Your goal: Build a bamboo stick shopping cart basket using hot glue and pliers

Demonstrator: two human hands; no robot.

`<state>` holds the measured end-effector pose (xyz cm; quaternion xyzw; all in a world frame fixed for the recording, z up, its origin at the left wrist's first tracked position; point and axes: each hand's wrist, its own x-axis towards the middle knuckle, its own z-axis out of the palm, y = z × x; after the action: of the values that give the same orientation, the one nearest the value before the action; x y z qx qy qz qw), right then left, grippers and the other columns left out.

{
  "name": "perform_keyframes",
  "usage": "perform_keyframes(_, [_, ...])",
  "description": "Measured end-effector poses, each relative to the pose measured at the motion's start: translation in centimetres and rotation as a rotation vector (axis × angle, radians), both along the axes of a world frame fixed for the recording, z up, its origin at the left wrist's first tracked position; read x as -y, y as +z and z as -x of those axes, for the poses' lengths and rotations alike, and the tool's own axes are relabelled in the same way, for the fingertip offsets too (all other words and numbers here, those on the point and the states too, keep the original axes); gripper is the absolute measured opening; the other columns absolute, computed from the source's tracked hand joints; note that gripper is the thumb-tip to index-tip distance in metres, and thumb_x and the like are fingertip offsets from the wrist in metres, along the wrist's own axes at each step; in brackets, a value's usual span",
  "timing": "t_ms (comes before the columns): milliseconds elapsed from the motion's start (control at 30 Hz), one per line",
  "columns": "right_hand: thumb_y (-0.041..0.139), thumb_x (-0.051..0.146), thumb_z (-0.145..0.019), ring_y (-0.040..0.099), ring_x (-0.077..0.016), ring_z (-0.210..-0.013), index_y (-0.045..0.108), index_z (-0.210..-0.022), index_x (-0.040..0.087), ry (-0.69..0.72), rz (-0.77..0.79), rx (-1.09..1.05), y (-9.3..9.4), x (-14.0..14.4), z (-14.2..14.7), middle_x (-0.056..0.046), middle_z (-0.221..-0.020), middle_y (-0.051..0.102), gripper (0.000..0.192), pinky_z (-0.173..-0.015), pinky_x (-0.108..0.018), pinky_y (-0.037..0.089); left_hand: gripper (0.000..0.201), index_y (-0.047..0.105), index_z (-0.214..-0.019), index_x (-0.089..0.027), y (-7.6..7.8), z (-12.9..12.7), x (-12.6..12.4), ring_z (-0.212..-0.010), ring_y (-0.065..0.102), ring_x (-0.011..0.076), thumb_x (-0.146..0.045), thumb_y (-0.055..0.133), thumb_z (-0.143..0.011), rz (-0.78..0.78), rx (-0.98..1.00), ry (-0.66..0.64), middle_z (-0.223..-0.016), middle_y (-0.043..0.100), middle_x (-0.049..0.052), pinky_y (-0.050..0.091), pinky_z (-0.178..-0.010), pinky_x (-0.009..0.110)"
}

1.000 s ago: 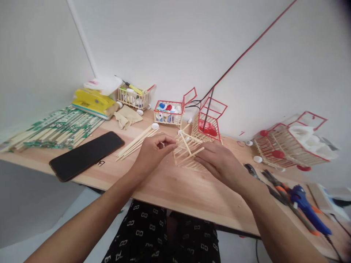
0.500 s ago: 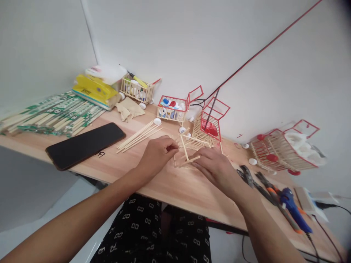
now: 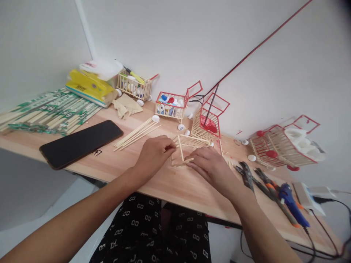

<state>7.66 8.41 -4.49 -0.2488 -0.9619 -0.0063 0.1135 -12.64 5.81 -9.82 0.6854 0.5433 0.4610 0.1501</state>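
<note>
A small frame of pale wooden sticks sits on the table between my two hands. My right hand has its fingers closed on the frame's right side, hiding part of it. At the frame's left side, my left hand is closed in a pinch. What its fingertips hold, if anything, is too small to make out. Behind the frame lies a stick basket with a red rim. Several loose wooden sticks are just left of my left hand.
A phone and packaged chopsticks lie to the left, below a yellow tissue pack. Miniature stick carts line the wall. Pliers and a blue glue gun with cables are at the right.
The view has shifted slightly. The stick frame is tilted a little differently between my hands, and both hands keep nearly the same pose.
</note>
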Motion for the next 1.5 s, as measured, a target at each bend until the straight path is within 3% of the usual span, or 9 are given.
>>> perform_keyframes(900, [0.043,0.032,-0.099,0.053,-0.0179,-0.076,0.067,-0.092,0.019,0.011,0.039,-0.026,-1.4,0.0,-0.1,-0.005,-0.081,0.063,0.029,-0.072,-0.031,0.036,0.015,0.072,-0.077,-0.018,-0.3,-0.2,-0.1,-0.076,0.066,0.0189,-0.009,0.06,-0.074,0.188,-0.025,0.023,-0.08,0.074,0.003,0.046,-0.071,0.03])
perform_keyframes(1300, [0.044,0.033,-0.099,0.055,-0.0186,-0.079,0.068,-0.092,0.018,0.016,0.056,-0.047,-1.6,-0.1,-0.3,-0.006,-0.083,0.065,0.029,-0.074,-0.032,0.036,0.01,0.071,-0.072,-0.016,0.5,-0.4,0.1,-0.065,0.063,0.0132,-0.012,0.061,-0.073,0.29,0.211,0.016,-0.07,0.071,0.001,0.044,-0.064,0.025])
perform_keyframes(1500, [0.043,0.033,-0.1,0.053,-0.0183,-0.077,0.068,-0.092,0.018,0.011,0.055,-0.049,-1.7,-0.2,-0.3,-0.006,-0.082,0.064,0.03,-0.074,-0.032,0.036,0.013,0.071,-0.07,-0.016,0.6,-0.4,0.1,-0.065,0.061,0.0133,-0.011,0.06,-0.073,0.278,0.153,0.027,-0.069,0.071,0.0,0.044,-0.065,0.026])
